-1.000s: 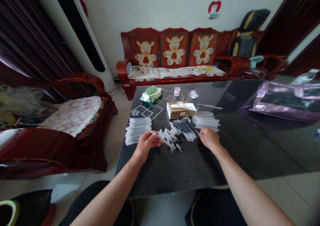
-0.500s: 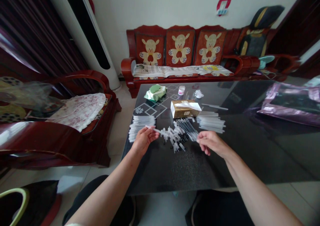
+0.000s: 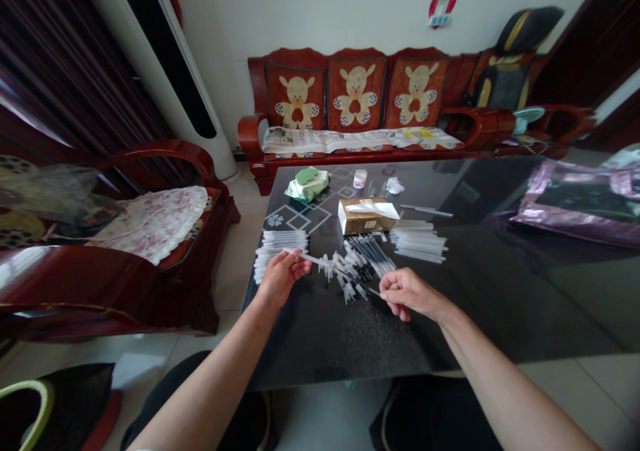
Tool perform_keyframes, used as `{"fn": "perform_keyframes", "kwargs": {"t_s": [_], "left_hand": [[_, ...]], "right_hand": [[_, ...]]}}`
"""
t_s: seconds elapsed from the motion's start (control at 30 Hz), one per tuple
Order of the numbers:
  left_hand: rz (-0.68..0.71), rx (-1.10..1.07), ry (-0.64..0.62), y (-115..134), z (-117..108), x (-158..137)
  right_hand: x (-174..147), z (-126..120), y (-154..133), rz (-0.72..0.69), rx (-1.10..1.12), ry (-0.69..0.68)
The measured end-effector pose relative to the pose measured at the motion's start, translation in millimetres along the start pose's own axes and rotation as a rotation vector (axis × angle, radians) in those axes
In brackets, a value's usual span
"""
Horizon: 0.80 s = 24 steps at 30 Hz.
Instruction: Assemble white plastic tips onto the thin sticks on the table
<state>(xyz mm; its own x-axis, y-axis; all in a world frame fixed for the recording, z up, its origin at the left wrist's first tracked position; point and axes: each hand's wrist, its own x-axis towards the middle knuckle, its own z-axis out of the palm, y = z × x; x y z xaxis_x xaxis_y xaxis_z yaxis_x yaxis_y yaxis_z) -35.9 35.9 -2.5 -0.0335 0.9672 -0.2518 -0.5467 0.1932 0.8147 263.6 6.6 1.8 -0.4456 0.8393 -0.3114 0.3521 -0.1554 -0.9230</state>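
Observation:
My left hand point(image 3: 281, 276) is closed on a whitish pen barrel point(image 3: 311, 258), held between thumb and fingers and pointing right. Its fingers are beside a stack of whitish pens point(image 3: 281, 243) at the table's left. A thin pen refill point(image 3: 375, 292) sticks out leftward from the pinched fingers of my right hand point(image 3: 407, 294). Between the hands lies a loose pile of clear and black pen caps point(image 3: 345, 271). A bundle of dark-tipped refills point(image 3: 373, 254) lies behind my right hand. Whitish empty-looking barrels point(image 3: 419, 243) are stacked further right.
A tissue box point(image 3: 367, 218) stands behind the refills on the dark glossy table point(image 3: 470, 304). Farther back are a green wipes pack point(image 3: 307, 184), a small white jar point(image 3: 360, 178), crumpled tissue point(image 3: 395, 185) and two loose barrels point(image 3: 427, 211). A purple plastic package point(image 3: 575, 204) lies right.
My right hand has moved left from the refill bundle toward the caps, with a refill now showing in its fingers. My left hand still holds the barrel in nearly the same place.

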Motion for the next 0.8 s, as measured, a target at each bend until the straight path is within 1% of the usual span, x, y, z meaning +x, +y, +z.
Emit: {"fn": "perform_keyframes", "kwargs": {"t_s": [0.3, 0.5, 0.67, 0.8], "left_hand": [[-0.002, 0.078, -0.038, -6.4, 0.2, -0.6], [0.021, 0.126, -0.031, -3.9, 2.2, -4.1], [-0.004, 0.136, -0.036, -5.5, 2.0, -5.4], [-0.033, 0.151, -0.066, -12.9, 4.9, -8.6]], "right_hand": [[2.9, 6.2, 3.0, 0.015, -0.023, -0.028], [2.1, 7.6, -4.3, 0.025, -0.017, -0.006], [1.5, 10.4, -11.0, 0.037, -0.004, -0.004], [3.5, 15.4, -12.7, 0.034, 0.034, -0.007]]}}
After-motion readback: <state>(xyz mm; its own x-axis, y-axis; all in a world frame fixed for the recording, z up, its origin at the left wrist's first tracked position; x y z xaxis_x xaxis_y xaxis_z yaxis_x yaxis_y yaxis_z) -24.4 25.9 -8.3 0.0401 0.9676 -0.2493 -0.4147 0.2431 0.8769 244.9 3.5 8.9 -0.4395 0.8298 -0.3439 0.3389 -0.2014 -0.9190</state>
